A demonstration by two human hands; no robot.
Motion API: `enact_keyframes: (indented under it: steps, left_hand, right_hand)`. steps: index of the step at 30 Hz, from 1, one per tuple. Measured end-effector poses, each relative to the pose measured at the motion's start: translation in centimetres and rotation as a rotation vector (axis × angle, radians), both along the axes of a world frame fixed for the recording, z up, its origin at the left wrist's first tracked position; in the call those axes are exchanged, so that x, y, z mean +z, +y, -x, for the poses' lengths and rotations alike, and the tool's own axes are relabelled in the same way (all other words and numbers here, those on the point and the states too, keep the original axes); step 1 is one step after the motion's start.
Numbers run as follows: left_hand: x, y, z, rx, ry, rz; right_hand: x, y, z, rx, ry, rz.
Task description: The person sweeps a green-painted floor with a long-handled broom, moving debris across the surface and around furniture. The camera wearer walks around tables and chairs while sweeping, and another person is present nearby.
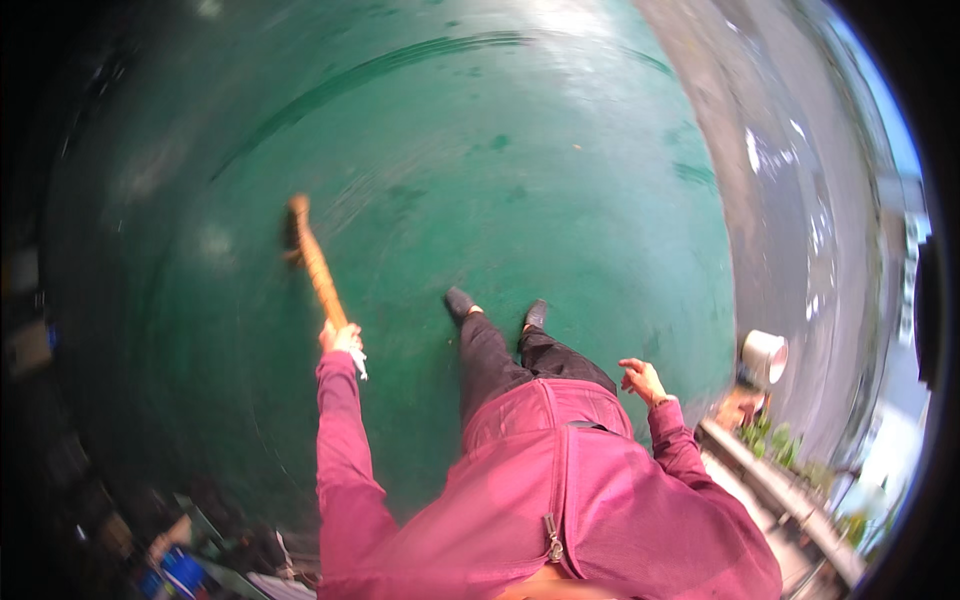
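My left hand point(341, 337) is closed round the lower end of a yellow-orange stick-handled tool point(322, 278). It stretches forward and left over the green floor, and its far end is brown with a dark part beside it, too blurred to tell the kind. A small white strip point(359, 362) hangs just below that grip. Out to my right side, my right hand point(641, 380) hovers free, fingers loosely bent and apart, with nothing in it.
I stand on a green floor point(560, 200) with dark curved marks. A grey paved strip point(800, 230) borders it on the right. There a white bucket point(763, 358) stands near plants point(770, 440) and a ledge point(760, 480). Blue items point(182, 572) and clutter lie at lower left.
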State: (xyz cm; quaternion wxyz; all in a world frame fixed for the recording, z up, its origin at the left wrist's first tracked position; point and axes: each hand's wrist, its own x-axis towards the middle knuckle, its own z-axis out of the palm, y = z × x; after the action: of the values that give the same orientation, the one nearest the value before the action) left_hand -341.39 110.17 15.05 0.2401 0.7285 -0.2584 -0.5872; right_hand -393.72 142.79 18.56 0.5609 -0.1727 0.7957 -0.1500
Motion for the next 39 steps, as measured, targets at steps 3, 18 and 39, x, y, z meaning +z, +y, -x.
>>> enact_keyframes:
  steps: [3,18,39]
  left_hand:
    - [2.8,2.0,3.4,-0.030,0.056,0.031]
    - [4.7,16.8,40.7,-0.917,0.750,-0.740]
    - [-12.9,-5.1,53.9,-0.708,0.661,-0.957]
  right_hand:
    - [0.3,2.2,1.2,-0.120,-0.013,0.013]
    - [-3.7,16.1,5.1,-0.548,-0.023,0.017]
    - [-1.8,13.7,-13.9,-1.154,-0.165,-0.298]
